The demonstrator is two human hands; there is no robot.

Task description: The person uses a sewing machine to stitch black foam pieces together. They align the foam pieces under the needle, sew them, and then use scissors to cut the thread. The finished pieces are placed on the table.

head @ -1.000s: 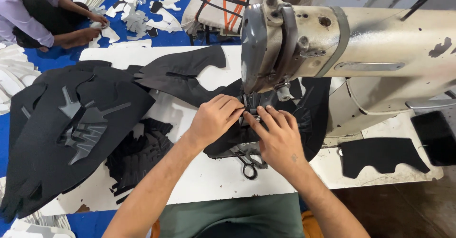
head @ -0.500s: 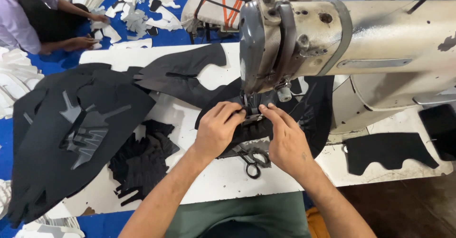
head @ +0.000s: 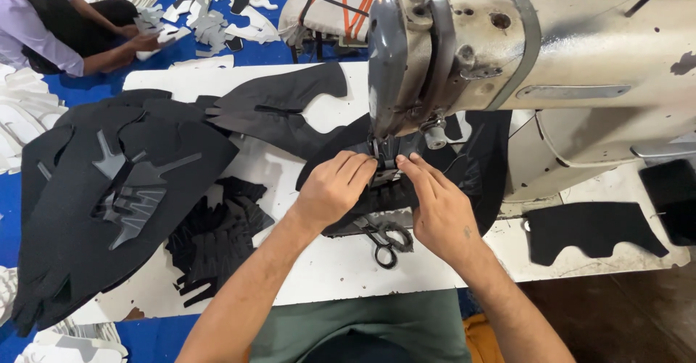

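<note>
Both hands stay pressed flat on the black fabric piece [head: 377, 196] under the sewing machine [head: 464, 51] head. The left hand [head: 335, 188] has barely shifted since before; the right hand [head: 435, 207] likewise, fingers narrow, guiding it.

— Where are the arms?

— Both forearms are bare and come up from the bottom edge, angling in toward each other so the hands nearly meet at the middle.

— And the left hand [head: 335, 189]?

— Palm down, knuckles up, fingers curled and bunched, the fingertips [head: 365, 164] pointing up and to the right. The wrist is straight with the forearm.

— The right hand [head: 438, 214]?

— Also palm down, flatter, fingers stretched out and close together, tips aimed up and left toward the other hand. The two sets of fingertips sit just beside each other, a small gap between them.
</note>
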